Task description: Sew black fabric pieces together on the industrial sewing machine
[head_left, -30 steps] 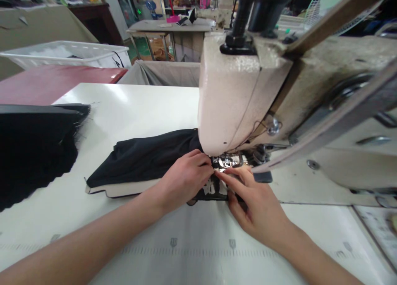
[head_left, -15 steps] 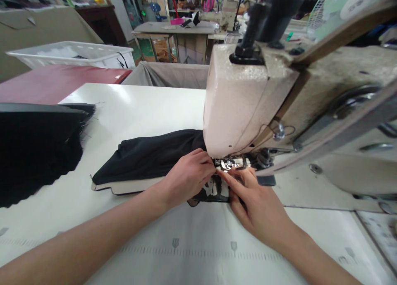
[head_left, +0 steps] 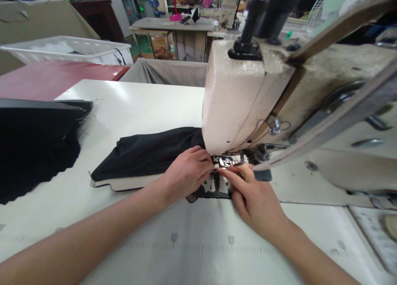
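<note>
A sewing machine head (head_left: 238, 99) stands over the white table. My left hand (head_left: 189, 169) is closed in a pinch at the left of the metal presser area (head_left: 228, 161), on the edge of a black cloth (head_left: 149, 150) with a pale strip (head_left: 133, 183) along its near side. What lies between those fingertips is too small to make out. From the right, my right hand (head_left: 256, 194) reaches to the same spot, its index finger stretched toward the left fingertips and the other fingers partly bent. The needle is hidden.
More black cloth (head_left: 34, 148) lies at the table's left. Behind the white table (head_left: 149, 105) are a white plastic basket (head_left: 71, 49), a red surface (head_left: 62, 76) and a grey cloth-lined bin (head_left: 173, 72). The machine's arm (head_left: 328, 74) spans the right side.
The whole view has shifted slightly, so the table and machine sit a little higher and further left. Both hands keep nearly the same place at the presser area.
</note>
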Demonstrator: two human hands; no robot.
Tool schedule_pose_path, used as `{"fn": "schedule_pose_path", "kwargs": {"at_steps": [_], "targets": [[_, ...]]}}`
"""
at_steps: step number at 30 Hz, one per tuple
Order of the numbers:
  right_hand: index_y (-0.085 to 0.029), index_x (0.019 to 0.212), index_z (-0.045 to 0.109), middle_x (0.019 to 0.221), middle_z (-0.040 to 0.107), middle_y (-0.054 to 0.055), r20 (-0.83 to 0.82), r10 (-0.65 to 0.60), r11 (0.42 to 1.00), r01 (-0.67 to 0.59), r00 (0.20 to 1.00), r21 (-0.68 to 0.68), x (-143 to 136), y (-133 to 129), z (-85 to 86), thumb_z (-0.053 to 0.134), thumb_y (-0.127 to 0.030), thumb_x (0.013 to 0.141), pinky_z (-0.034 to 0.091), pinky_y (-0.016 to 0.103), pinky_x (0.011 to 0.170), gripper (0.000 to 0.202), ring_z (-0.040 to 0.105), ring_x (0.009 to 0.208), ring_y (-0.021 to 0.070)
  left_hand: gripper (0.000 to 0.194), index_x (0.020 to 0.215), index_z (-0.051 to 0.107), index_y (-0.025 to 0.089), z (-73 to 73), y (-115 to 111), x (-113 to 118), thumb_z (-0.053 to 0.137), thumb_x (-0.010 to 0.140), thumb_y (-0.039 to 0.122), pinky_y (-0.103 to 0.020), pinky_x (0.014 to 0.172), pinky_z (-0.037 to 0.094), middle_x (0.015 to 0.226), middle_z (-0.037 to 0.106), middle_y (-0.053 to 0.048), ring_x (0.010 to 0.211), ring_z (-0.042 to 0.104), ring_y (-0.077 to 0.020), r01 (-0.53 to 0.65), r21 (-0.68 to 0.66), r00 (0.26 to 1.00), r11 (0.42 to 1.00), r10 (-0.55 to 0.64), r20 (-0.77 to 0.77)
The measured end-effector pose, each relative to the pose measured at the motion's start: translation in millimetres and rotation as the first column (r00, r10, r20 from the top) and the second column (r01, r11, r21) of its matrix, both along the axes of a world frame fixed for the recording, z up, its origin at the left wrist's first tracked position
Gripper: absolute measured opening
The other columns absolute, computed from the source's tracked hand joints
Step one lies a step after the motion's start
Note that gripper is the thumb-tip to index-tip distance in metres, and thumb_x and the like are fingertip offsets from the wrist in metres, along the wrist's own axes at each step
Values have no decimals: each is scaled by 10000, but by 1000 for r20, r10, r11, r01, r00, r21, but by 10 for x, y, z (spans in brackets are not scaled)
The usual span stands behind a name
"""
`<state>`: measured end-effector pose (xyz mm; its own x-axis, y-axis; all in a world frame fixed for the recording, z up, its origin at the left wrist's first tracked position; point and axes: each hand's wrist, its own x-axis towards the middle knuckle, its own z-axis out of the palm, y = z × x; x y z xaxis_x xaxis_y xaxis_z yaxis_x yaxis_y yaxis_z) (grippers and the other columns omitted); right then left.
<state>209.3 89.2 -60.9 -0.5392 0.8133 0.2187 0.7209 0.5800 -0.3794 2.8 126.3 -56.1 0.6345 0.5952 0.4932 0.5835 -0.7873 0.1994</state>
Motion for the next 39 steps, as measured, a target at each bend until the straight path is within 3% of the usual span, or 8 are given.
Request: {"fn": "schedule_pose_path", "kwargs": {"at_steps": [7,14,21,39], "targets": [[-182,1261,539,1109,580,124,53,12,999,-14,999,30,-5,-7,17,404,-48,829,457,398,740,472,543,925,256,147,777,667,142,-3,16,-19,538,825,91,-281,709,474,823,672,-33,773,594,-180,-4,-59,1000,998,4,-7],[-170,1256,546,1070,588,134,75,3,997,-9,997,75,-13,-9,3,411,-71,831,453,405,712,457,541,915,273,231,732,643,145,-8,-31,4,478,892,133,-273,683,470,772,652,-44,741,580,-172,-32,-20,999,999,32,22],[-161,1161,596,1075,592,111,-44,-22,996,26,999,81,5,-21,-43,413,-51,821,451,358,727,401,545,954,253,279,603,575,153,-60,93,22,484,865,127,-270,623,452,656,609,-34,652,540,-162,-60,82,992,995,50,115],[-148,1089,620,1010,591,112,-76,-60,996,64,995,57,17,-27,-51,419,-36,775,456,377,745,389,562,878,240,228,604,627,155,-67,163,3,541,810,107,-247,613,463,689,646,-29,677,582,-155,-124,19,982,992,121,143]]}}
